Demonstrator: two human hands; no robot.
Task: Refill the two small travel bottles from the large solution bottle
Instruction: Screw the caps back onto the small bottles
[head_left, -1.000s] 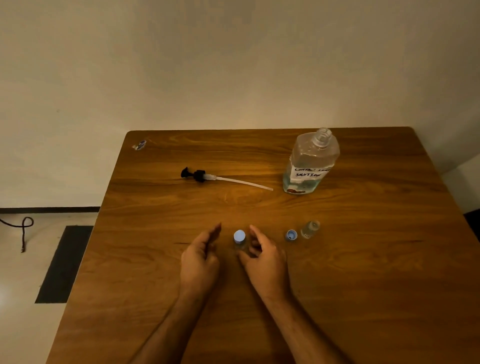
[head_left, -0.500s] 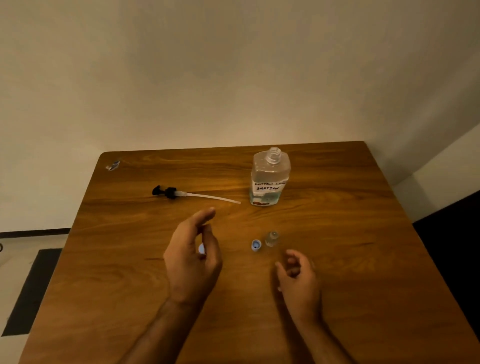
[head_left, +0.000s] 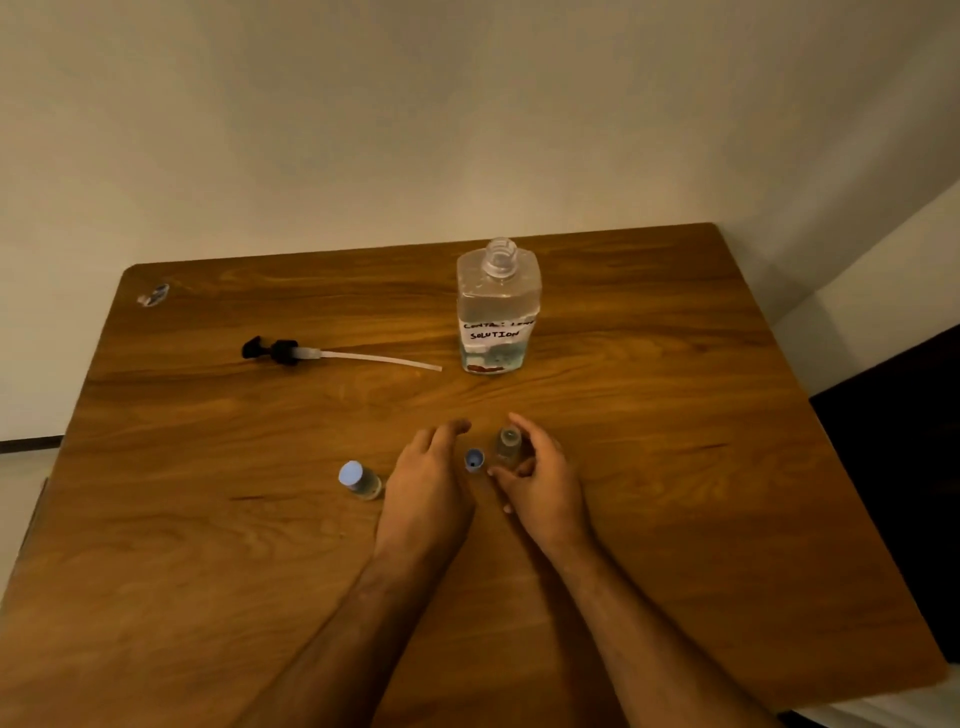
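The large solution bottle (head_left: 497, 306), clear with a handwritten label, stands uncapped toward the far side of the wooden table (head_left: 675, 467). An uncapped small travel bottle (head_left: 508, 444) stands upright in the middle; my right hand (head_left: 543, 480) curls its index finger and thumb round it. Its blue cap (head_left: 474, 460) lies just to the left, between my hands. My left hand (head_left: 428, 478) rests beside the cap with relaxed fingers, holding nothing. The second travel bottle (head_left: 358, 480), blue-capped, stands left of my left hand.
The black pump head with its long white tube (head_left: 322, 354) lies left of the large bottle. A small clear scrap (head_left: 154, 294) sits at the far left corner. The table's right edge drops to a dark floor.
My view shifted. My left hand left the capped bottle and moved right toward the blue cap. My right hand moved forward and closed round the uncapped bottle.
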